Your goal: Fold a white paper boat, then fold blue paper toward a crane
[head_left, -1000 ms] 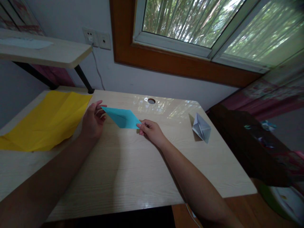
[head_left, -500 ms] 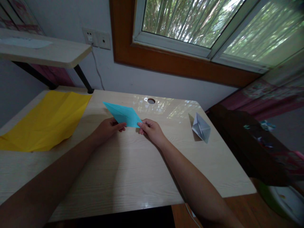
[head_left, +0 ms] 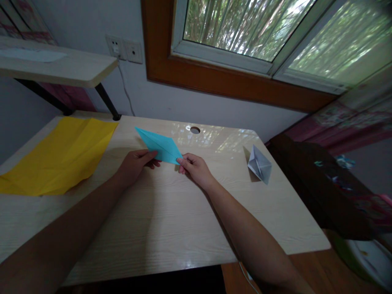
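A folded sheet of light blue paper [head_left: 162, 146], roughly kite-shaped with a crease along it, is held just above the desk [head_left: 183, 220]. My left hand [head_left: 137, 163] pinches its lower left edge, thumb on top and fingers underneath. At the lower right corner my right hand [head_left: 195, 167] grips the paper between thumb and fingers. The paper's long point reaches up and to the left. The fingertips below the sheet are partly hidden.
Yellow paper [head_left: 67, 155] lies at the desk's left. A folded grey-white paper shape [head_left: 259, 164] stands at the right. Behind the left side is a raised shelf [head_left: 88, 73] on black legs. A round cable hole [head_left: 195, 130] is near the back edge.
My left hand has slid slightly up and left along the paper's edge. The paper's long point has tilted up a little. My right hand stays nearly still.
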`<state>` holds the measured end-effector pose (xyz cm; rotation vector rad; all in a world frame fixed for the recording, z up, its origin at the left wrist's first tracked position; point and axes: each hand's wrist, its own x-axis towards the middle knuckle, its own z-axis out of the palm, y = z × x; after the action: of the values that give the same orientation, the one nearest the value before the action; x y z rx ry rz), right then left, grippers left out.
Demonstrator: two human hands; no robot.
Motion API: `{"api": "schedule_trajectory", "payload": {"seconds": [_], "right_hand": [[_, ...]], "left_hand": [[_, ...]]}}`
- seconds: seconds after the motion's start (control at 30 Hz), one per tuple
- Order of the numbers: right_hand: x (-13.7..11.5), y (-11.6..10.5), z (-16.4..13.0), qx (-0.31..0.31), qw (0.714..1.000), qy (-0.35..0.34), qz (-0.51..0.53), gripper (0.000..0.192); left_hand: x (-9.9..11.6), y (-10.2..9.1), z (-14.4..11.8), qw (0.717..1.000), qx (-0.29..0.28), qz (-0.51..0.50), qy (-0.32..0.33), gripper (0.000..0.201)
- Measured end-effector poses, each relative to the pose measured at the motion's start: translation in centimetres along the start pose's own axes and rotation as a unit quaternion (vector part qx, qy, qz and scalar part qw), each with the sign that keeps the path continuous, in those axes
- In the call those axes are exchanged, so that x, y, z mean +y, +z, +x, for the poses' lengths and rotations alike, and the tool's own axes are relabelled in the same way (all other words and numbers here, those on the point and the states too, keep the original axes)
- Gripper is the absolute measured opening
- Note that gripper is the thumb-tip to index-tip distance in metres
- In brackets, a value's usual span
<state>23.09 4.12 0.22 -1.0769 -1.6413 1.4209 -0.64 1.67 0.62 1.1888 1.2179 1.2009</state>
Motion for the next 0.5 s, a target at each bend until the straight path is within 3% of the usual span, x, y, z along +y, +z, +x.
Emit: {"api": "schedule_trajectory", "payload": {"seconds": [0.5], "right_hand": [[0.25,-0.20,-0.13,-0.029,0.999,-0.020,-0.024,0.038]], "left_hand": [[-0.02,-0.74,0.82,0.978,0.171,-0.115,0.030,0.019]]}}
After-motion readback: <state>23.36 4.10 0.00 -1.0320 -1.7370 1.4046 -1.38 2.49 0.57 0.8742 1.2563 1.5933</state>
